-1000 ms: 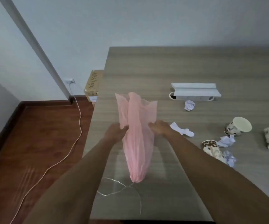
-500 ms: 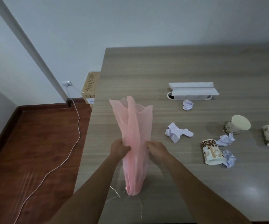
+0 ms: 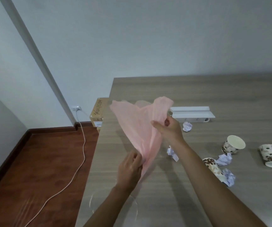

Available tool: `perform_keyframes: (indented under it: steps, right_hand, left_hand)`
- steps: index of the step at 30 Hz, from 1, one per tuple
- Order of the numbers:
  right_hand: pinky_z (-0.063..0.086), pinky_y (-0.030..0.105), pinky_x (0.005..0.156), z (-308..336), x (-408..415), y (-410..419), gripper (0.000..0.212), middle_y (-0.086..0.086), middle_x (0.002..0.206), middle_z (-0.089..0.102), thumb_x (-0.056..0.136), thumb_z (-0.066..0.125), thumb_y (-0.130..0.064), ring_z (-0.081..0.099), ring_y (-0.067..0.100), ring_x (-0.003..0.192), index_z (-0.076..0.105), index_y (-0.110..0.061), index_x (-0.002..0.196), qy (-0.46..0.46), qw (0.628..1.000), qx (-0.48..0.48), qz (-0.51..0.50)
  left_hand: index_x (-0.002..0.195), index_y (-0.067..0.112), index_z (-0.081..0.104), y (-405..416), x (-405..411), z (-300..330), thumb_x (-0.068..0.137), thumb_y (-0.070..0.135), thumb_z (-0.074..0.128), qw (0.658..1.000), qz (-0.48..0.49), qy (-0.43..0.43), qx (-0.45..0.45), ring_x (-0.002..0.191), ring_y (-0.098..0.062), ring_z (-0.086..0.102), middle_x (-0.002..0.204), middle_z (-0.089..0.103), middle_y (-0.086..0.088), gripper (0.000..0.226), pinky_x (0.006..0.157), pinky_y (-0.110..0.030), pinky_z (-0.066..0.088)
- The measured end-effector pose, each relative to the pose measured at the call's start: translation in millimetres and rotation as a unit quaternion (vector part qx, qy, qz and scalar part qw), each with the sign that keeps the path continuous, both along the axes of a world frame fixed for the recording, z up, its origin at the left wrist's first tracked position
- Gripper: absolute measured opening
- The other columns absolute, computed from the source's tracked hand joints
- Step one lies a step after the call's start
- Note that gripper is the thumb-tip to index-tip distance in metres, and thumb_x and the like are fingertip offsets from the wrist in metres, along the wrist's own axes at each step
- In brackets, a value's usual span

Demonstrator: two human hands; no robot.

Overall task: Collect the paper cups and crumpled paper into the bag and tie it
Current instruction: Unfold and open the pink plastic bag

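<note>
A thin pink plastic bag (image 3: 138, 125) is held up above the table's left part, fanned out toward its top. My left hand (image 3: 129, 169) pinches its lower end, and my right hand (image 3: 168, 128) grips its right edge higher up. Three brown-spotted paper cups lie to the right: one on its side facing me (image 3: 233, 144), one overturned (image 3: 271, 155), one (image 3: 213, 166) partly behind my right forearm. Crumpled paper balls sit near the white tray (image 3: 187, 126), by my forearm (image 3: 172, 153), between the cups (image 3: 224, 159) and below them (image 3: 229, 176).
The grey wooden table (image 3: 197, 92) ends at its left edge near my left hand. A white tray-like piece (image 3: 191, 113) lies at mid-table. A thin clear string (image 3: 92, 202) loops near the front edge. On the floor are a cardboard box (image 3: 97, 113) and a white cable (image 3: 81, 145).
My right hand has slid up the bag's right edge while the left stayed low, and the bag has spread from a narrow upright bundle into a wide fan. The view has tilted upward.
</note>
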State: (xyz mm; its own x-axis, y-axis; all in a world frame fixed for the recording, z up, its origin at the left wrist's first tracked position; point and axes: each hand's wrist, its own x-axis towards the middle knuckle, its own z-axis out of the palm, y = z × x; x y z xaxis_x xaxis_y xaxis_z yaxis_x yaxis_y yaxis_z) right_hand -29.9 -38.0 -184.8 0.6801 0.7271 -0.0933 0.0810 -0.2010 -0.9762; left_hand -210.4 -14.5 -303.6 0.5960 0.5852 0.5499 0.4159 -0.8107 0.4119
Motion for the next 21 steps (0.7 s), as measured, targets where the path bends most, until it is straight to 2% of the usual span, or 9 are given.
perform_keyframes:
  steps: [2, 4, 6, 10, 12, 13, 16, 19, 21]
  right_hand:
    - [0.044, 0.013, 0.052, -19, -5, -7, 0.012, -0.005, 0.072, 0.065, 0.082, 0.071, -0.011, 0.06, 0.013, 0.065, 0.062, -0.019, 0.08, -0.022, 1.0, -0.02, -0.009]
    - [0.047, 0.022, 0.058, -41, -10, -18, 0.009, -0.001, 0.075, 0.067, 0.081, 0.07, -0.009, 0.062, 0.015, 0.067, 0.066, -0.015, 0.088, 0.0, 0.999, -0.035, -0.017]
    - [0.048, 0.026, 0.062, -63, -15, -30, 0.014, 0.003, 0.079, 0.068, 0.081, 0.071, -0.007, 0.062, 0.016, 0.07, 0.068, -0.01, 0.094, 0.023, 0.998, -0.051, -0.014]
    - [0.05, 0.029, 0.061, -96, -20, -49, 0.011, -0.002, 0.07, 0.068, 0.077, 0.078, -0.01, 0.061, 0.01, 0.065, 0.068, -0.013, 0.074, 0.02, 0.996, -0.084, 0.036]
    - [0.05, 0.031, 0.059, -111, -23, -56, 0.012, -0.002, 0.068, 0.067, 0.075, 0.079, -0.015, 0.06, 0.009, 0.064, 0.068, -0.011, 0.072, 0.013, 0.994, -0.093, 0.061]
    - [0.05, 0.033, 0.058, -117, -24, -60, 0.016, -0.001, 0.064, 0.065, 0.073, 0.078, -0.021, 0.058, 0.009, 0.063, 0.067, -0.011, 0.068, 0.006, 0.993, -0.096, 0.071]
    - [0.043, 0.032, 0.052, -132, -30, -70, 0.029, -0.005, 0.053, 0.055, 0.062, 0.07, -0.04, 0.052, 0.009, 0.058, 0.06, -0.014, 0.056, 0.007, 0.991, -0.101, 0.089]
    - [0.045, 0.032, 0.054, -140, -33, -71, 0.033, -0.006, 0.062, 0.057, 0.065, 0.071, -0.04, 0.055, 0.007, 0.063, 0.063, -0.008, 0.066, 0.009, 0.99, -0.083, 0.118]
    - [0.046, 0.027, 0.055, -135, -36, -68, 0.023, -0.011, 0.063, 0.059, 0.071, 0.074, -0.033, 0.057, 0.004, 0.064, 0.063, -0.013, 0.067, -0.006, 0.987, -0.076, 0.143]
  left_hand:
    - [0.088, 0.013, 0.055, -8, -17, -34, 0.069, 0.03, 0.085, 0.999, -0.007, 0.014, -0.043, 0.07, -0.018, 0.048, 0.081, 0.056, -0.004, 0.039, 0.054, -0.028, 0.04]
    - [0.099, 0.017, 0.063, -12, -39, -63, 0.077, 0.067, 0.065, 0.989, 0.012, 0.033, -0.146, 0.082, -0.011, 0.054, 0.092, 0.059, 0.003, 0.055, 0.068, -0.028, 0.048]
    - [0.114, 0.023, 0.065, -9, -59, -78, 0.084, 0.073, 0.046, 0.952, 0.049, -0.026, -0.3, 0.097, -0.006, 0.059, 0.105, 0.062, 0.006, 0.061, 0.084, -0.038, 0.052]
    - [0.099, 0.029, 0.07, 40, -65, -64, 0.092, 0.064, 0.03, 0.754, 0.179, -0.258, -0.577, 0.098, -0.031, 0.062, 0.095, 0.069, -0.008, 0.054, 0.089, -0.047, 0.047]
    - [0.106, 0.026, 0.07, 75, -64, -47, 0.096, 0.064, 0.031, 0.652, 0.148, -0.312, -0.676, 0.105, -0.036, 0.064, 0.103, 0.072, -0.012, 0.055, 0.089, -0.047, 0.049]
    - [0.114, 0.019, 0.068, 91, -63, -38, 0.091, 0.07, 0.034, 0.628, 0.123, -0.303, -0.706, 0.108, -0.037, 0.064, 0.11, 0.072, -0.015, 0.065, 0.092, -0.049, 0.048]
    - [0.12, 0.012, 0.063, 117, -62, -16, 0.082, 0.076, 0.039, 0.652, 0.037, -0.171, -0.738, 0.103, -0.029, 0.068, 0.11, 0.072, -0.013, 0.078, 0.087, -0.044, 0.051]
    - [0.118, 0.022, 0.064, 114, -53, 11, 0.086, 0.046, 0.06, 0.757, -0.061, 0.009, -0.651, 0.095, -0.015, 0.071, 0.107, 0.072, -0.004, 0.04, 0.078, -0.033, 0.057]
    - [0.112, 0.025, 0.066, 109, -46, 23, 0.077, 0.032, 0.077, 0.806, -0.075, 0.106, -0.578, 0.09, -0.01, 0.071, 0.101, 0.074, 0.003, 0.037, 0.078, -0.03, 0.059]
